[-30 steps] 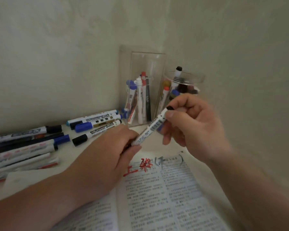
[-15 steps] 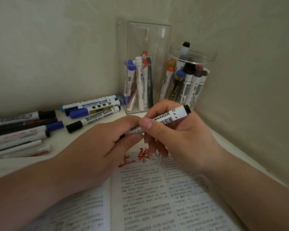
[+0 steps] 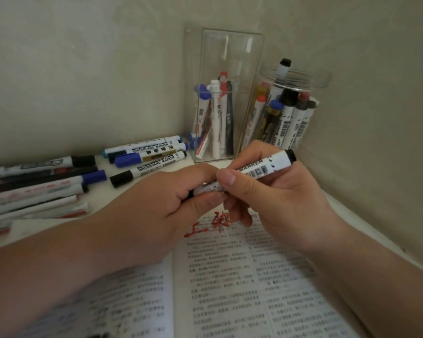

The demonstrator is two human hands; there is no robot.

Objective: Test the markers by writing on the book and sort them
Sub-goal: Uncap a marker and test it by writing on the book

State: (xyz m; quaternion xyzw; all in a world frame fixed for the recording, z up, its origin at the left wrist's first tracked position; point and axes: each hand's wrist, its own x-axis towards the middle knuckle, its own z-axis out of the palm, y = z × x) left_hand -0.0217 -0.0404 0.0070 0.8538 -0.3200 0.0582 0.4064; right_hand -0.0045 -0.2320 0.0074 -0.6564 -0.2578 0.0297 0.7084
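A white whiteboard marker (image 3: 266, 167) with a black end lies almost level above the open book (image 3: 230, 276). My right hand (image 3: 274, 193) grips its barrel, thumb on top. My left hand (image 3: 161, 203) curls round the marker's left end, which is hidden in my fingers. Red handwritten characters (image 3: 213, 223) show on the page just under my hands. The book's pages carry dense printed text.
Several capped markers (image 3: 144, 157) lie loose on the white table at the left and behind my hands. A tall clear rectangular box (image 3: 230, 59) and a round clear jar (image 3: 310, 79) hold upright markers in the corner. Walls close in behind and on the right.
The marker has swung from steeply tilted to nearly level, and both hands have stayed on it. The camera has dipped, so the containers sit higher in view.
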